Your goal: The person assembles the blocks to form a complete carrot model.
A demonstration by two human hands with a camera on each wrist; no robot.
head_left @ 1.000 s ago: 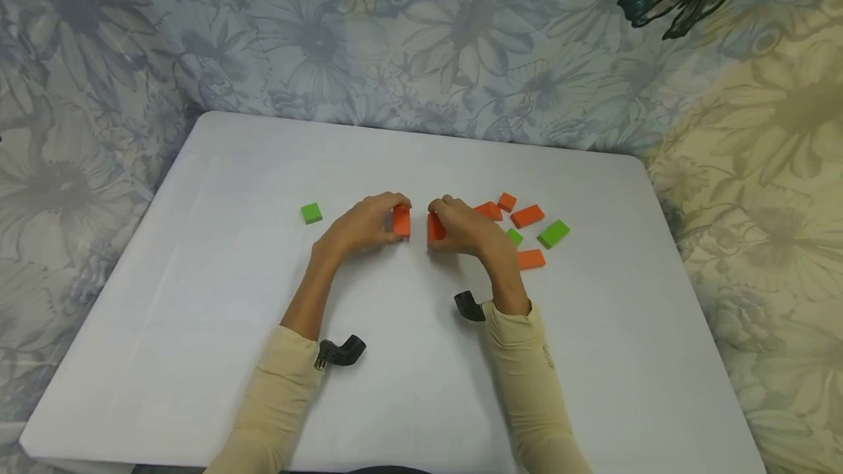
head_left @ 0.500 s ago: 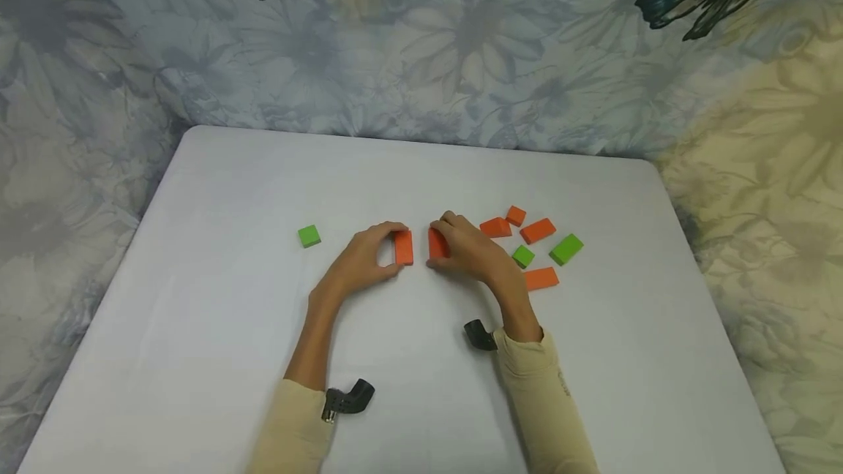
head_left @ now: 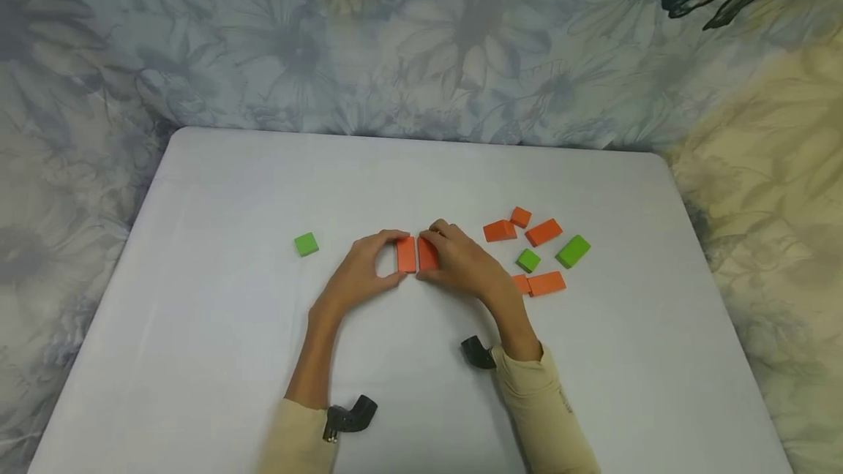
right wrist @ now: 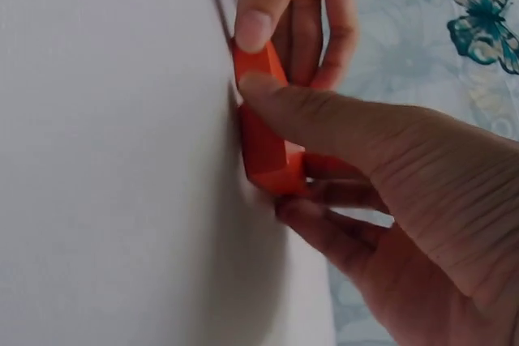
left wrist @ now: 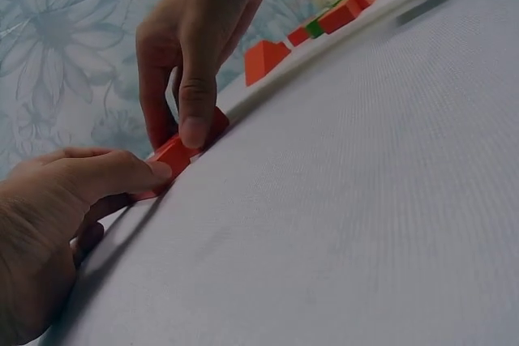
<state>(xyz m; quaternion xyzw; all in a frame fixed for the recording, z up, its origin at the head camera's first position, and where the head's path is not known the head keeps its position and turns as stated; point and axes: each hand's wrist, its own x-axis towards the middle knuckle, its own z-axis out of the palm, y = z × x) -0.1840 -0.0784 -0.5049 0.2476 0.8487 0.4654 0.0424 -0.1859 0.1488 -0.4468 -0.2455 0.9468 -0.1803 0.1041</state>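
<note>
Near the middle of the white table, my left hand [head_left: 361, 266] pinches an orange block [head_left: 406, 254] between thumb and fingers at its near and far ends. Facing it, my right hand [head_left: 466, 260] grips a second orange block [head_left: 427, 254] the same way. Only a narrow gap parts the two blocks in the head view. In the right wrist view the right-hand block [right wrist: 266, 139] shows sloped faces, with the thumb along its side. The left wrist view shows the left-hand block [left wrist: 173, 160] down at the table surface, partly covered by fingers.
Right of my right hand lie several loose blocks, among them an orange block [head_left: 544, 232], a small orange cube [head_left: 520, 216] and a green block [head_left: 573, 251]. A lone green block [head_left: 306, 243] lies to the left. Flowered fabric [head_left: 395, 57] hangs behind the white table [head_left: 217, 189].
My right hand has brought its orange block leftward, narrowing the gap to the left-hand block. The left hand keeps its hold. The head view has also shifted, moving everything in the picture.
</note>
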